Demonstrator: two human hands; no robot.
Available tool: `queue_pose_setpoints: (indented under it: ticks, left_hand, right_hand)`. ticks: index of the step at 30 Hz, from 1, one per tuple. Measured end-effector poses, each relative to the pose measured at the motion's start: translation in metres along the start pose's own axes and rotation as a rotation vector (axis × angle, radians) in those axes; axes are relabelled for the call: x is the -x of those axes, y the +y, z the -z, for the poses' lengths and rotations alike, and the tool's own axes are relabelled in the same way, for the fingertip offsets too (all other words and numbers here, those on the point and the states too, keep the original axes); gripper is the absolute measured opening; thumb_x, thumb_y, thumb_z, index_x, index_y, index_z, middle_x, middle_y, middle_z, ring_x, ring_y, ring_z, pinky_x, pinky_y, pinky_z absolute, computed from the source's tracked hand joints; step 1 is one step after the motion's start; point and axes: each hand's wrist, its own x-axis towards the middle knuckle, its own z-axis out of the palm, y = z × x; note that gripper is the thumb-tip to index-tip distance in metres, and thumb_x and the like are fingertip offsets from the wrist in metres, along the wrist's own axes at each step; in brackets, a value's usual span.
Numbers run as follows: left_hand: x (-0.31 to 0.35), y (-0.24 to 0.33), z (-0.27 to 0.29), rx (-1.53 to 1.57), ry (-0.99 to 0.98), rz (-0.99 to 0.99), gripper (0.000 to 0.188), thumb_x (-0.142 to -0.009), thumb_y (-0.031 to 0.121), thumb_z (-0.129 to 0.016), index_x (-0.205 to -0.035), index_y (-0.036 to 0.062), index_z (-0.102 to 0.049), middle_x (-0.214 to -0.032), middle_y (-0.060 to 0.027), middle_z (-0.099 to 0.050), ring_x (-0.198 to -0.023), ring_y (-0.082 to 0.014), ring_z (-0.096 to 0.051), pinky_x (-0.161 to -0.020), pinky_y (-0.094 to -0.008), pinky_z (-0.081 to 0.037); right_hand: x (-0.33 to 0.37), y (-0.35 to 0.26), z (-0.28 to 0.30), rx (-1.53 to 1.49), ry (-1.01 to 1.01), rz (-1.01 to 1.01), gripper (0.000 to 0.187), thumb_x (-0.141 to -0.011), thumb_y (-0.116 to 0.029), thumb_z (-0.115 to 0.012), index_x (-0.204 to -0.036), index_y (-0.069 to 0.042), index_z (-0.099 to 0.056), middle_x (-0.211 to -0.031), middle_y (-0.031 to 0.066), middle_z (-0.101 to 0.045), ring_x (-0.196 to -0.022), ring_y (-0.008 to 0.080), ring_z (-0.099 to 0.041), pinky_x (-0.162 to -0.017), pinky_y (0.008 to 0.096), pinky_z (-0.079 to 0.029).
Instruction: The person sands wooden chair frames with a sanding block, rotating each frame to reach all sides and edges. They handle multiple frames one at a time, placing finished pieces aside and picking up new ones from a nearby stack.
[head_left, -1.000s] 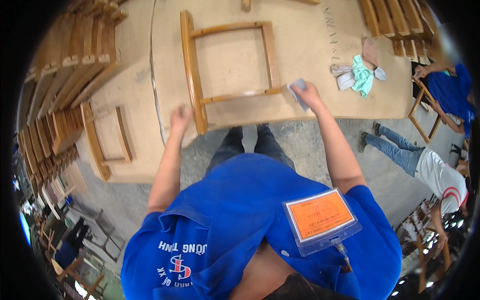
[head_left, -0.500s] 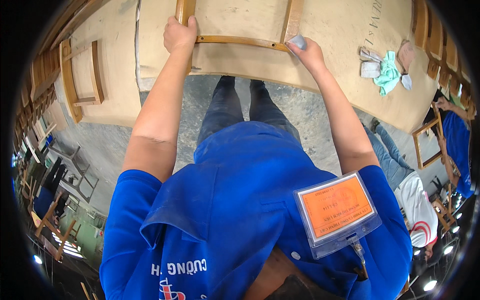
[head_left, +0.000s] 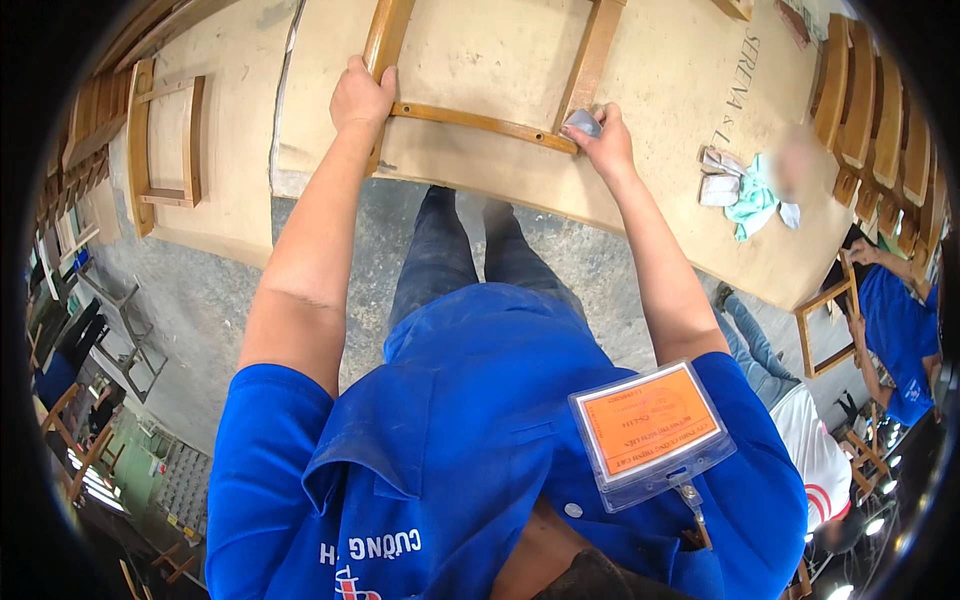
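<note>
A varnished wooden frame [head_left: 480,121] lies on the worktable in front of me, with two side posts and a slightly curved crossrail nearest me. Its upper part runs out of the picture. My left hand [head_left: 362,97] is closed around the left post, just above where the crossrail joins it. At the frame's near right corner, my right hand [head_left: 608,147] pinches a small grey pad of sandpaper [head_left: 583,123] between thumb and fingers. The pad lies against or very close to the right post; whether it touches cannot be made out.
The table [head_left: 480,50] has a pale board top. A second wooden frame [head_left: 166,197] lies on the left. Mint-green cloth [head_left: 752,203] and grey pads [head_left: 718,190] are at the right. Curved wooden parts [head_left: 862,95] stand beyond. A co-worker in blue [head_left: 900,310] holds another frame [head_left: 826,325].
The whole scene sits lower in the picture, as my view has shifted. My left hand keeps its grip on the post, and the sandpaper stays near the right corner.
</note>
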Motion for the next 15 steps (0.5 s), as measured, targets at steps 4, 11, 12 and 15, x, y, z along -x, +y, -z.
queue_pose_setpoints:
  ticks: [4, 11, 12, 15]
  left_hand:
    - [0.0, 0.0, 0.0, 0.011, 0.016, 0.004, 0.048, -0.084, 0.043, -0.061, -0.109, 0.003, -0.052, -0.099, -0.0193, -0.065, -0.093, -0.0351, -0.064, -0.08, -0.0441, -0.051]
    - [0.003, 0.001, 0.0, 0.009, 0.006, 0.004, 0.046, -0.084, 0.042, -0.061, -0.108, 0.0034, -0.052, -0.099, -0.0191, -0.065, -0.092, -0.0355, -0.063, -0.079, -0.0446, -0.051]
    - [0.002, 0.001, 0.0, 0.009, 0.009, 0.0, 0.046, -0.084, 0.042, -0.061, -0.108, 0.0034, -0.052, -0.098, -0.0191, -0.065, -0.092, -0.0355, -0.063, -0.079, -0.0447, -0.051]
    - [0.002, 0.001, -0.001, 0.012, 0.003, 0.003, 0.045, -0.084, 0.042, -0.061, -0.106, 0.0035, -0.051, -0.098, -0.0191, -0.064, -0.093, -0.0355, -0.063, -0.079, -0.0446, -0.051]
  right_hand:
    - [-0.059, -0.018, 0.013, -0.104, 0.306, 0.077, 0.054, -0.072, -0.041, -0.079, -0.091, -0.005, -0.043, -0.085, 0.0175, -0.063, -0.077, 0.0343, -0.062, -0.069, 0.0414, -0.049]
    - [0.007, -0.024, 0.002, 0.008, 0.136, 0.101, 0.05, -0.074, -0.04, -0.078, -0.09, -0.006, -0.045, -0.079, 0.017, -0.064, -0.076, 0.0353, -0.062, -0.07, 0.0428, -0.047]
    - [0.01, -0.024, 0.004, 0.071, 0.094, 0.126, 0.049, -0.074, -0.039, -0.078, -0.089, -0.005, -0.045, -0.078, 0.0168, -0.064, -0.075, 0.0356, -0.062, -0.07, 0.0429, -0.047]
    - [-0.016, -0.029, 0.018, 0.085, 0.181, 0.139, 0.047, -0.074, -0.037, -0.078, -0.087, -0.005, -0.046, -0.077, 0.0161, -0.064, -0.074, 0.036, -0.062, -0.069, 0.0431, -0.046]
